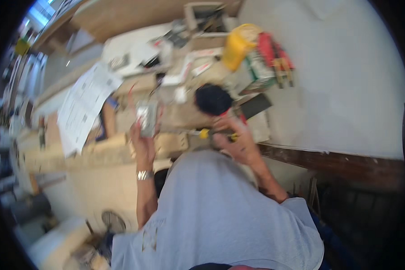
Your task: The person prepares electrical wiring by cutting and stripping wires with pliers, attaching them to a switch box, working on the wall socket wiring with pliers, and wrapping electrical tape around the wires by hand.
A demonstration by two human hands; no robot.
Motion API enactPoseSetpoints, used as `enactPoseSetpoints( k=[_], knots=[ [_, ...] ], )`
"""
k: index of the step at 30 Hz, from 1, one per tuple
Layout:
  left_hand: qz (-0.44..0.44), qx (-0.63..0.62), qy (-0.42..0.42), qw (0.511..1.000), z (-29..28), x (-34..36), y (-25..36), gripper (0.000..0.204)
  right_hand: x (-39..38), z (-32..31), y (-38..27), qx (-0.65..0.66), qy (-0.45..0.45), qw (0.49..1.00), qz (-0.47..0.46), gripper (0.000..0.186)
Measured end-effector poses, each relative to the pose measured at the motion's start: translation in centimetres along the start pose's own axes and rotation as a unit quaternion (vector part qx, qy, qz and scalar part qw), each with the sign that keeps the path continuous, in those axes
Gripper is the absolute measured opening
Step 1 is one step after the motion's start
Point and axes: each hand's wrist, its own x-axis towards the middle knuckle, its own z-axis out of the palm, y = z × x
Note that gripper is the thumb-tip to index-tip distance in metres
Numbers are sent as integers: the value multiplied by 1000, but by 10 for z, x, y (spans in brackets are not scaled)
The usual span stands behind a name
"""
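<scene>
Lying at far left: white printed paper sheet point(86, 108), draped over the pale wooden workbench point(54, 155). Next, the left hand point(143, 142), silver metal-banded watch point(145, 175) at its wrist, grips a silver-grey rectangular box point(147, 118) from its near end, holding it above the bench near the front edge; thin red wire shows beside it. Right of the box, a screwdriver with a yellow-and-black handle point(204, 133) points its shaft leftward at it; tip blurred, contact cannot be told. Black rounded object point(213, 99) sits just beyond the handle. Right hand point(235, 140) has its fingers wrapped around that handle. Behind, yellow plastic container point(239, 47); farther right, red object point(267, 49), blurred.
</scene>
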Motion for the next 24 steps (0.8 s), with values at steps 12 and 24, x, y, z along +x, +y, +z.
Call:
enactPoseSetpoints(
  k=[12,24],
  knots=[
    [-9,-59,40,997,9,-7,0,24,7,-5,-25,61,-7,990,124,28],
    [-27,-62,28,997,9,-14,2,31,11,-4,-30,47,7,998,47,25]
  ],
)
